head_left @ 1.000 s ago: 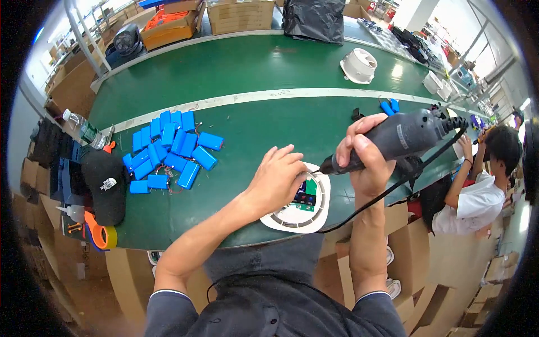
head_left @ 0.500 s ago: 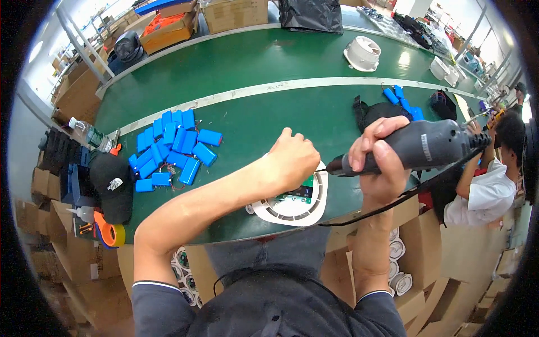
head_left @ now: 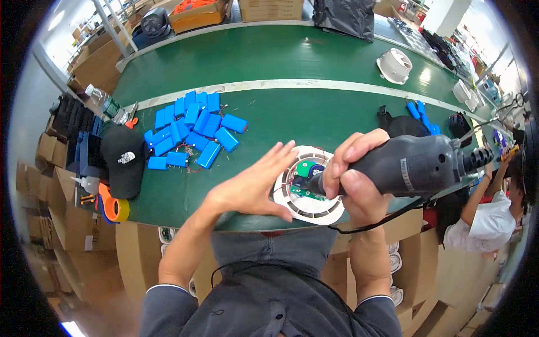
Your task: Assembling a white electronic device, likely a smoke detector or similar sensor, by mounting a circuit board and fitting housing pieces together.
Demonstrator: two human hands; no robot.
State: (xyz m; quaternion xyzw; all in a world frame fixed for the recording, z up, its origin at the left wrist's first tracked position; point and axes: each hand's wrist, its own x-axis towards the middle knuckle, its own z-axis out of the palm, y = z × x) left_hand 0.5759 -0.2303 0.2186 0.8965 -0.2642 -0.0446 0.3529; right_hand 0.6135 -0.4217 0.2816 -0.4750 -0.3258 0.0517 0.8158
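Observation:
A round white plastic housing (head_left: 324, 216) lies at the bench's near edge, a green circuit board (head_left: 306, 168) inside it. My left hand (head_left: 255, 185) is at its left side, fingers stretched and thumb apart, touching or just beside the rim. In my right hand (head_left: 362, 194) is a dark grey corded electric screwdriver (head_left: 412, 167), held nearly level, its nose pointing left over the board. The bit's tip and any screw beneath it cannot be made out.
Several blue battery packs (head_left: 209, 124) with thin wires are heaped left of the housing. Farther left are a black cap (head_left: 122, 163), orange tape (head_left: 117, 209) and a plastic bottle (head_left: 106, 104). A white housing part (head_left: 394, 65) stands at the back right. Another person (head_left: 488, 219) works at right.
My left hand has left its closed pose above the housing and spread out at its left side. The screwdriver has come left and lower, over the board. The whole view has shifted.

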